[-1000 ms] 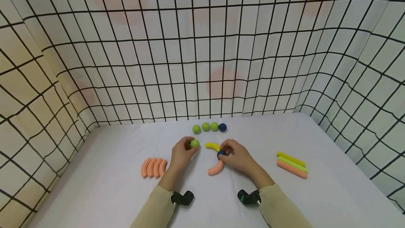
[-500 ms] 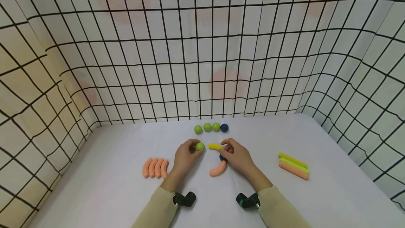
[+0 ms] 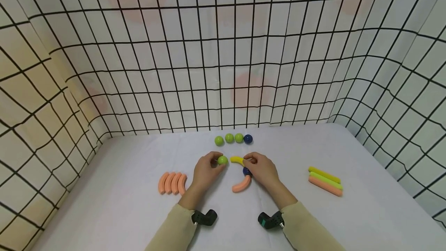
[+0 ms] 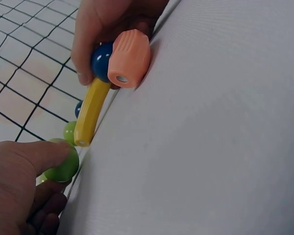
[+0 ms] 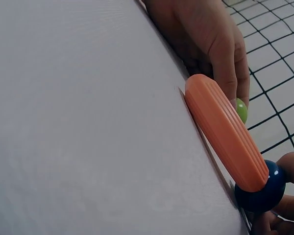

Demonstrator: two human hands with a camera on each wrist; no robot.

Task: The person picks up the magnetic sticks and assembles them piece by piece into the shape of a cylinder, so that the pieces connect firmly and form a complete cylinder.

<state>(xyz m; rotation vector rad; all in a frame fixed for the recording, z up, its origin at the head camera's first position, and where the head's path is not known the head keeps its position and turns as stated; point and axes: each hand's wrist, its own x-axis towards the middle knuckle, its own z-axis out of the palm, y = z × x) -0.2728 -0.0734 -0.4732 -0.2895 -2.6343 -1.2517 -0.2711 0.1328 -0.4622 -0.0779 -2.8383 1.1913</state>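
My left hand pinches a green ball between thumb and fingers, just left of the free end of a yellow curved magnetic rod. My right hand pinches this rod at its other end, where it meets a dark blue ball. From the blue ball an orange curved magnetic rod bends toward the near side. In the left wrist view, a small metal disc shows in the end of the orange rod, and the green ball is close to the yellow rod's tip.
Behind the hands, several green balls and another dark blue ball form a row. Several orange curved rods lie side by side at left. Straight yellow, green and orange rods lie at right. Black netting over white cloth walls the table.
My left hand has carried the green ball right, closer to the yellow rod's free end. My right hand's fingers have shifted from the blue ball onto the yellow rod's end.
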